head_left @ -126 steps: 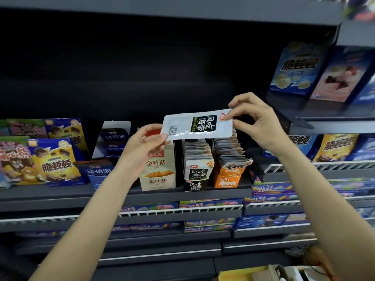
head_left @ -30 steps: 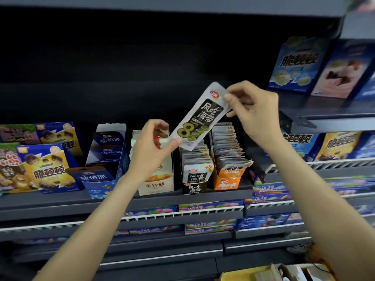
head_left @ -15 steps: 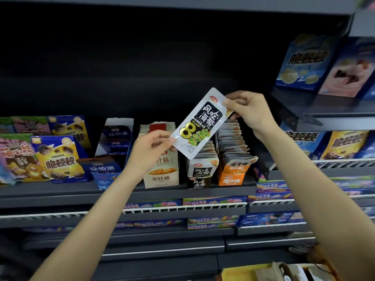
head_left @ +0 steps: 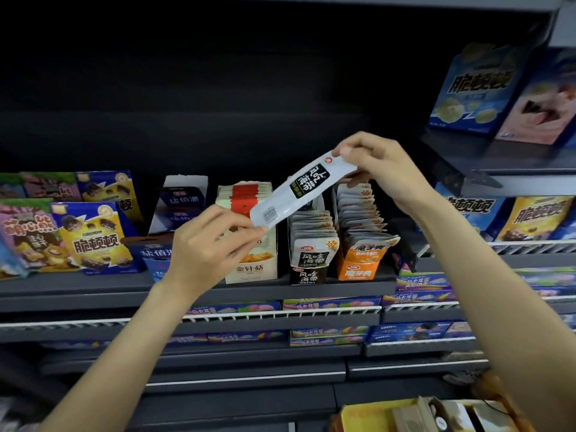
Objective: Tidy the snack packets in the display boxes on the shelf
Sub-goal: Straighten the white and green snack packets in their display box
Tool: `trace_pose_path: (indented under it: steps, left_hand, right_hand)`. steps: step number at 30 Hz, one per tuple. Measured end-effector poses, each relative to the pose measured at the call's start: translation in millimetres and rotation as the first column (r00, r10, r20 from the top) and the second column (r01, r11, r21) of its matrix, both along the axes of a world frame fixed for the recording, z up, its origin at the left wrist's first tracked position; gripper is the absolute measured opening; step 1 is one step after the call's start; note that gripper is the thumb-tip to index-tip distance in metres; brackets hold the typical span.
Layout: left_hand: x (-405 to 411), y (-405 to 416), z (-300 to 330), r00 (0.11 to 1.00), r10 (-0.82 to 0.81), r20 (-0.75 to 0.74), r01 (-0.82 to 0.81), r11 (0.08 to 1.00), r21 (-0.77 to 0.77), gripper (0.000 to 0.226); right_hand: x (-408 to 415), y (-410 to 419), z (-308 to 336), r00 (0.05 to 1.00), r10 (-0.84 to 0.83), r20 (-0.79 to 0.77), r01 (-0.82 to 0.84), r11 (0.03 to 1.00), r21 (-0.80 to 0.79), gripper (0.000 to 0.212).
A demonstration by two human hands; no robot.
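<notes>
Holding the white seaweed packet (head_left: 301, 191) pinched at both ends — left hand (head_left: 209, 244) low on the barcode end, right hand (head_left: 378, 165) high — long axis slanting, black display box (head_left: 308, 273) directly below at the shelf (head_left: 93, 288) front edge, right grip nearer.

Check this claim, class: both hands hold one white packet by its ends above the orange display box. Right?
Not quite. In the head view the left hand and right hand hold the packet above the black box; the orange box stands beside it.
</notes>
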State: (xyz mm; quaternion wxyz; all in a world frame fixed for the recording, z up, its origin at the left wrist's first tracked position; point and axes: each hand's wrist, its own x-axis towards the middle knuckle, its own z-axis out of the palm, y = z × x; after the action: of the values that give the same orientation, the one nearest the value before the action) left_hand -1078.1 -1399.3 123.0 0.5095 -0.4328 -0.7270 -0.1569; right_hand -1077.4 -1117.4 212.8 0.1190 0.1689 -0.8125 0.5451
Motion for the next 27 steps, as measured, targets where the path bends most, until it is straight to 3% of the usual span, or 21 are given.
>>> trace_pose_path:
  steps: [3,10,15,20,23,25,27]
  left_hand:
    - [-2.0,-1.4,-0.9,0.993,0.085,-0.085,-0.093,0.992,-0.091,0.004]
    - [-4.1,-0.7,-1.2,0.985,0.151,-0.085,-0.157,0.985,-0.069,0.003]
    - [-6.6,-1.7,1.1,0.990,0.133,-0.053,-0.137,0.987,-0.084,0.008]
    - [-11.7,-0.1,4.2,0.993,0.114,-0.023,-0.113,0.993,0.011,0.008]
    - [-18.3,8.9,12.6,0.987,0.111,0.113,-0.124,0.985,0.118,0.011]
    - [-22.5,21.8,20.7,0.951,0.056,0.303,-0.124,0.970,0.210,0.009]
    - [-29.4,36.5,26.3,0.850,-0.052,0.524,-0.144,0.934,0.327,0.007]
  right_hand:
    - [-0.2,2.6,-4.7,0.994,0.071,-0.084,-0.073,0.997,-0.016,0.012]
    - [-0.3,1.8,-12.5,0.979,0.061,-0.195,-0.071,0.997,-0.042,0.018]
    - [1.5,2.6,-12.2,0.978,0.055,-0.200,-0.066,0.997,-0.051,0.019]
    - [1.0,8.4,-9.5,0.984,0.019,-0.176,-0.027,0.999,-0.045,0.019]
    - [0.3,13.7,-5.7,0.976,-0.017,-0.216,0.024,0.999,0.029,0.016]
    - [-4.5,15.8,-6.2,0.922,-0.140,-0.360,0.210,0.964,0.164,0.009]
    - [-15.5,20.2,-8.5,0.827,-0.302,-0.474,0.441,0.872,0.213,0.019]
